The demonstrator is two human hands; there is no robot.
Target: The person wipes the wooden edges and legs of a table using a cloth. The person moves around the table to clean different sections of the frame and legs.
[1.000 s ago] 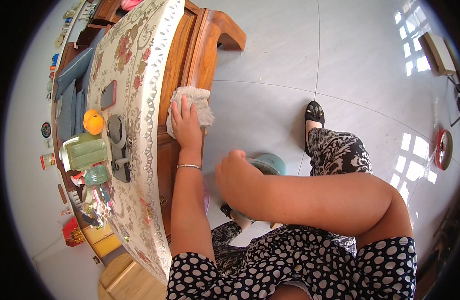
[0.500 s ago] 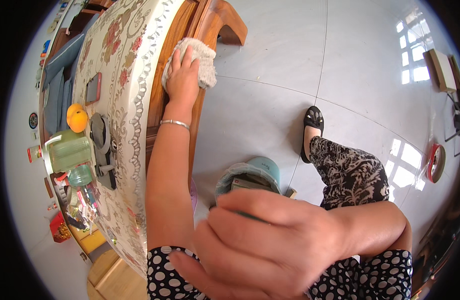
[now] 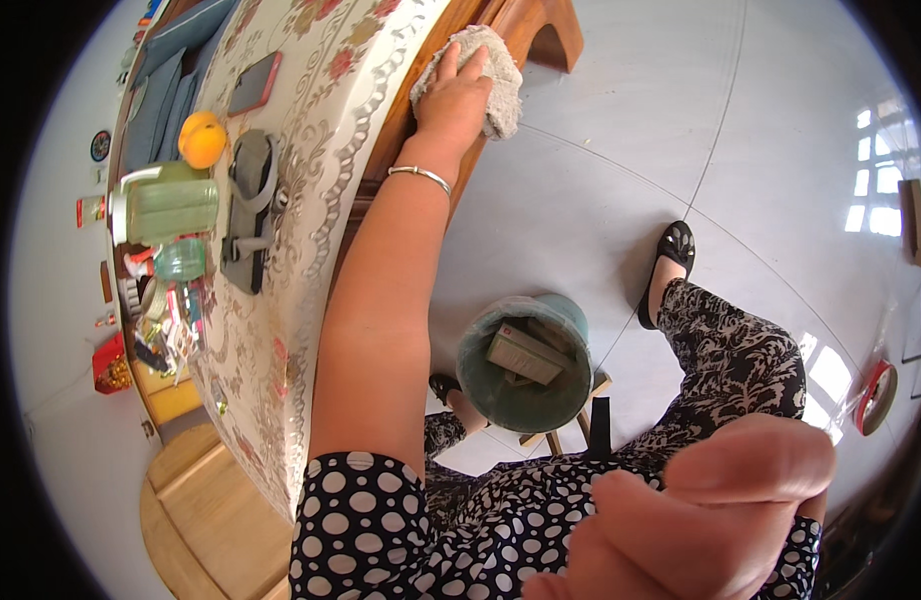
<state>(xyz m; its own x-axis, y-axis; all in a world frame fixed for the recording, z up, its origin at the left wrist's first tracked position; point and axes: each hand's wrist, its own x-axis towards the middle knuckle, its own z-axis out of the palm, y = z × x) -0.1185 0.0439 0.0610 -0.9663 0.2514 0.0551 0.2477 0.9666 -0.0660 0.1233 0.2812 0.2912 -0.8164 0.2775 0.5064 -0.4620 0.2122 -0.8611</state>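
Observation:
My left hand [image 3: 454,112] rests on a fluffy beige cloth [image 3: 503,92], fingers spread over it. It presses the cloth against the wooden side of the table [image 3: 421,97], just below the hanging edge of a flowered tablecloth [image 3: 311,190]. A silver bangle [image 3: 421,174] circles that wrist. Close to the camera at the lower right is my right hand [image 3: 691,515], away from the table. Its fingers are curled in, and nothing shows in them.
A lined bin [image 3: 471,385] with boxes inside stands between my legs, by a small wooden stool [image 3: 553,441]. On the tablecloth are a phone [image 3: 256,84], orange fruit [image 3: 202,140], a green pitcher [image 3: 171,210] and a grey strapped item [image 3: 249,210]. A round wooden stool [image 3: 216,510] stands lower left.
The view has shifted, so table and bin sit differently. My right hand has moved right and down, uncovering the bin. My left hand stays on the cloth against the wood.

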